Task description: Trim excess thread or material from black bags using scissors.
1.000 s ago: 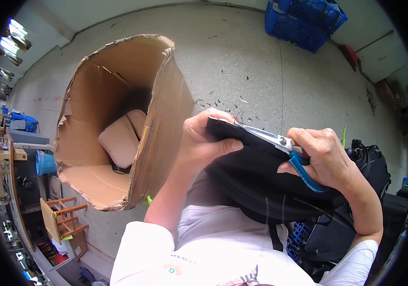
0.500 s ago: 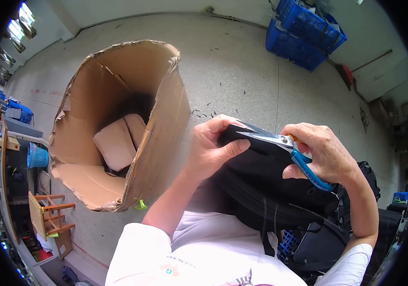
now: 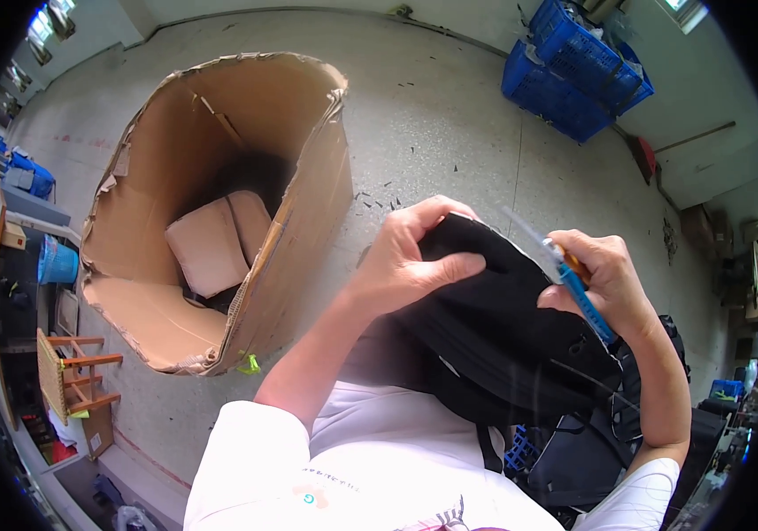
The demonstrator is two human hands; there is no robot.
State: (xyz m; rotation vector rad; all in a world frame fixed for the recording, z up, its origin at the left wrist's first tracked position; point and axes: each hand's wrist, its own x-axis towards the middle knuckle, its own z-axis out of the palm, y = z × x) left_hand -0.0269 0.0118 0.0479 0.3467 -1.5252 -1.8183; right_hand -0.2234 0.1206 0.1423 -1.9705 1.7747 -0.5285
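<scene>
A black fabric bag (image 3: 494,327) is held up in front of my chest. My left hand (image 3: 410,257) pinches its upper edge, thumb lying across the cloth. My right hand (image 3: 604,279) grips blue-handled scissors (image 3: 565,274), whose metal blades point up and left along the bag's top edge, close to my left fingers. Whether the blades touch the fabric is blurred.
A tall open cardboard box (image 3: 219,212) stands on the concrete floor to my left, with loose cardboard pieces inside. Blue plastic crates (image 3: 573,71) sit at the far right. More black bags (image 3: 591,451) pile up at my lower right. A small wooden stool (image 3: 69,376) stands at the left.
The bag and both hands have shifted slightly right and down in view. The scissors have turned, their blades now pointing more up and left along the bag's edge.
</scene>
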